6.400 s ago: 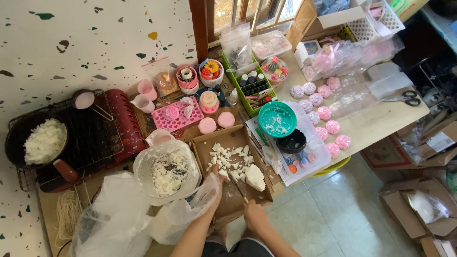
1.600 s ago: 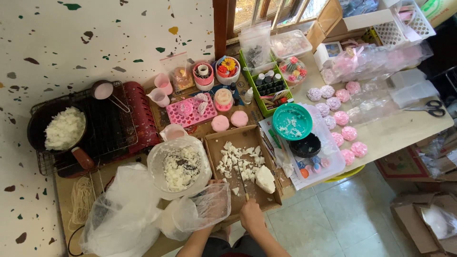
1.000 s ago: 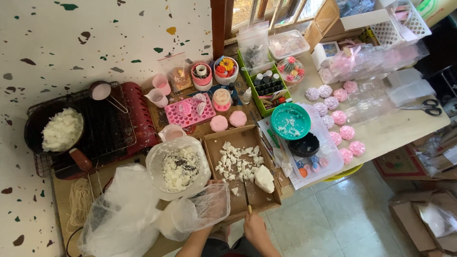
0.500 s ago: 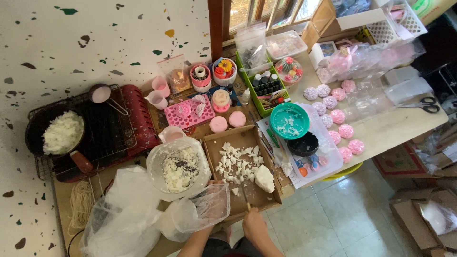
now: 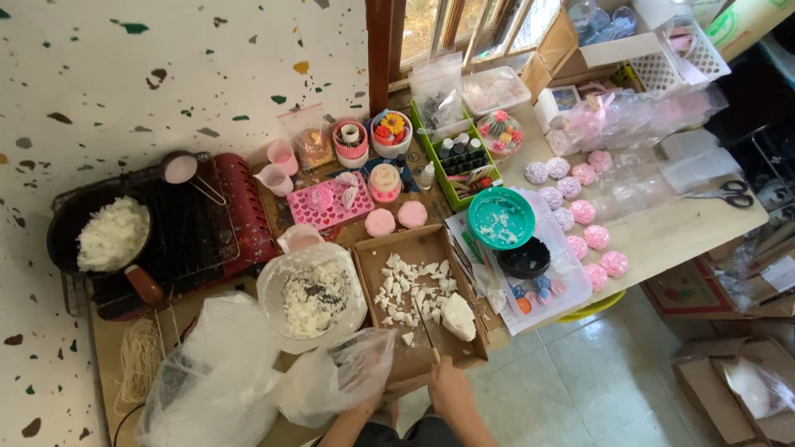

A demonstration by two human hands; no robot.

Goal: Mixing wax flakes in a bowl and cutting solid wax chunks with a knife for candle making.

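While the person leans over the near edge of the table (image 5: 704, 228), the right hand (image 5: 451, 389) closes its fingers round the handle of a knife (image 5: 426, 327), whose blade reaches away from the body into the shallow cardboard tray (image 5: 373, 269). The knife's long axis runs near to far, tip pointing toward the far side and a little to the left, so that the edge sits among the white wax chunks (image 5: 410, 290) just beside the larger white block (image 5: 458, 316); held that way, the blade can bear down on the pieces while the tray walls seem to keep the crumbs from scattering. The left hand (image 5: 364, 406) is mostly hidden behind a clear plastic bag (image 5: 335, 377), and I cannot tell whether its fingers grip the bag or merely rest against it. Just left of the tray stands a clear bowl of white shavings (image 5: 312, 296), near enough to take cut pieces. Farther left a dark pan of wax (image 5: 103, 236) sits on a grill rack, well apart from the cutting. To the right, a teal bowl (image 5: 500, 218) and rows of pink moulded flowers (image 5: 592, 236) lie out of the way.
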